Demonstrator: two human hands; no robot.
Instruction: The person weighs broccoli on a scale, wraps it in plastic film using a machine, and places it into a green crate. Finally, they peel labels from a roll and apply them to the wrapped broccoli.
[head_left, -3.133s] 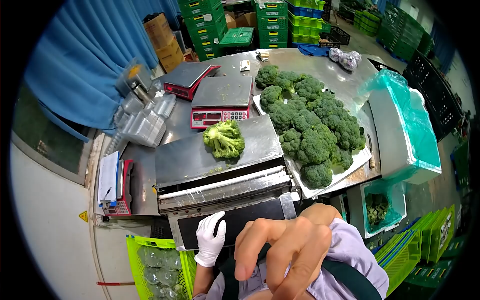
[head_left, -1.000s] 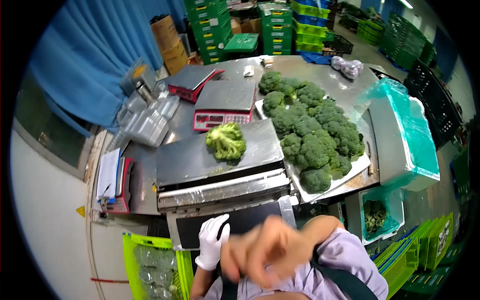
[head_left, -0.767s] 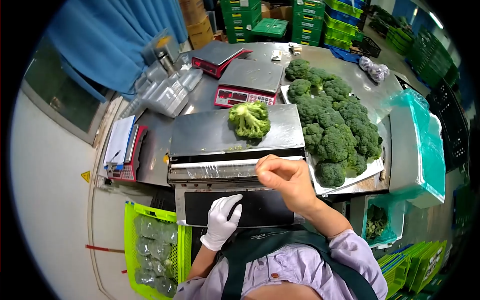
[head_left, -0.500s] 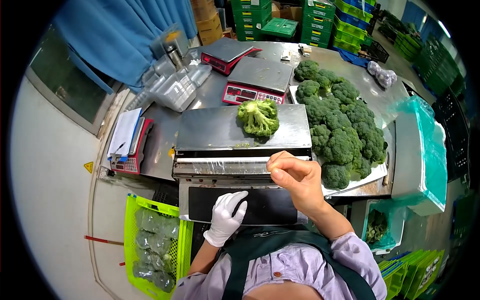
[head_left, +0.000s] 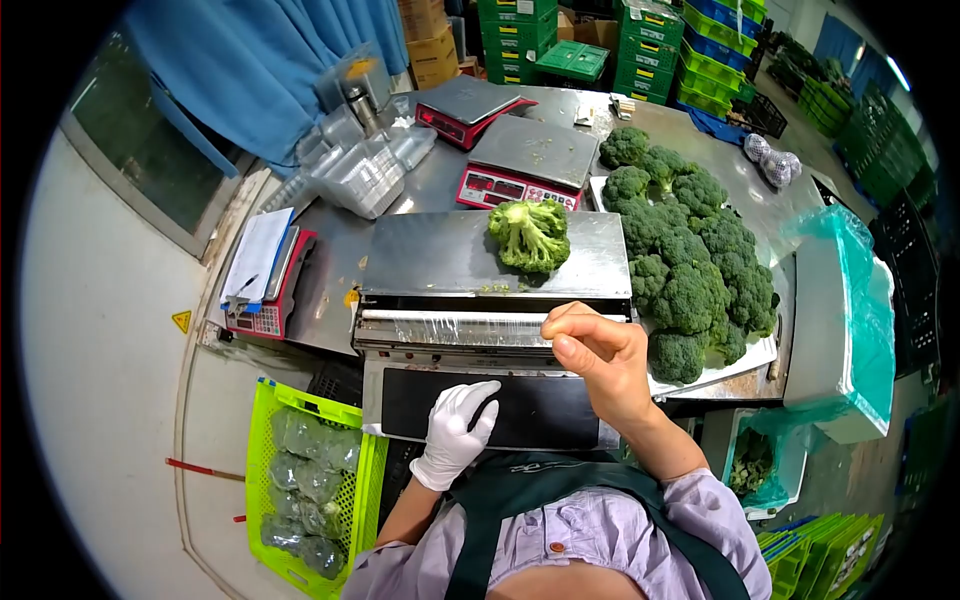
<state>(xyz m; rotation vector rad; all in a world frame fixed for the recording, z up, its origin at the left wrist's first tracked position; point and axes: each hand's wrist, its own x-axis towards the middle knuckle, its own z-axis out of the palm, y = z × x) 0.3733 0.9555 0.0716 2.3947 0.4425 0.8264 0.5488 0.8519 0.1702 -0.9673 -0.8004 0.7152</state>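
Observation:
My left hand [head_left: 457,433], in a white glove, lies on the black pad [head_left: 540,412] at the front of the wrapping machine, fingers stretched and thumb apart. Bare, my right hand [head_left: 607,362] is raised over the machine's right part with thumb and forefinger pinched. Whether film is between those fingertips I cannot make out. Just behind them runs a roll of clear cling film [head_left: 450,328]. One broccoli head [head_left: 530,237] rests stem side up on the machine's metal top [head_left: 420,255], apart from both hands.
Many broccoli heads [head_left: 690,270] are piled on a white board at right. Scales [head_left: 530,152] and stacked clear trays [head_left: 360,178] stand behind. A lime crate [head_left: 262,480] of wrapped produce is at lower left. A foam box [head_left: 838,330] with green plastic stands right.
The view has shifted slightly, so the table and machine appear a little further right. Both hands keep nearly the same pose, and the broccoli has not moved on the metal top.

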